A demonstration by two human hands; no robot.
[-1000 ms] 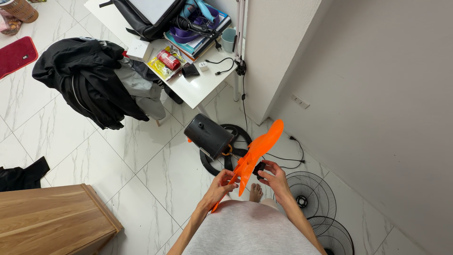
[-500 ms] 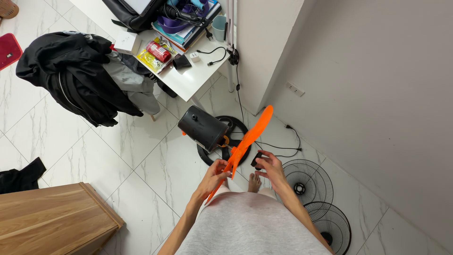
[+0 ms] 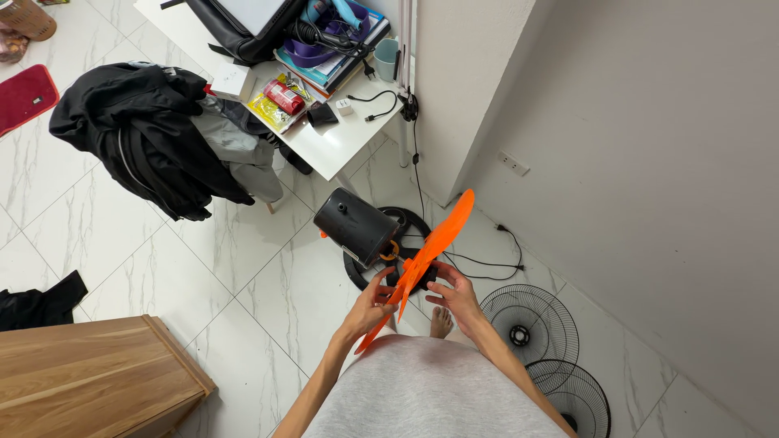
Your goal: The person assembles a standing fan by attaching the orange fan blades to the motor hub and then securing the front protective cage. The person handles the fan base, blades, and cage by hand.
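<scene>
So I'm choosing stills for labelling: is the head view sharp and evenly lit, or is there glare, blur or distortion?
Head view: light is soft and even, with only faint shadows on the floor; the orange fan blade and both hands, left hand and right hand, look sharp; no strong glare on the tiles; the wide lens slants the wall and bends straight lines at the edges.

Orange fan blade (image 3: 434, 247) glossy plastic; floor (image 3: 243, 251) polished marble; cabinet (image 3: 89, 373) wood
</scene>
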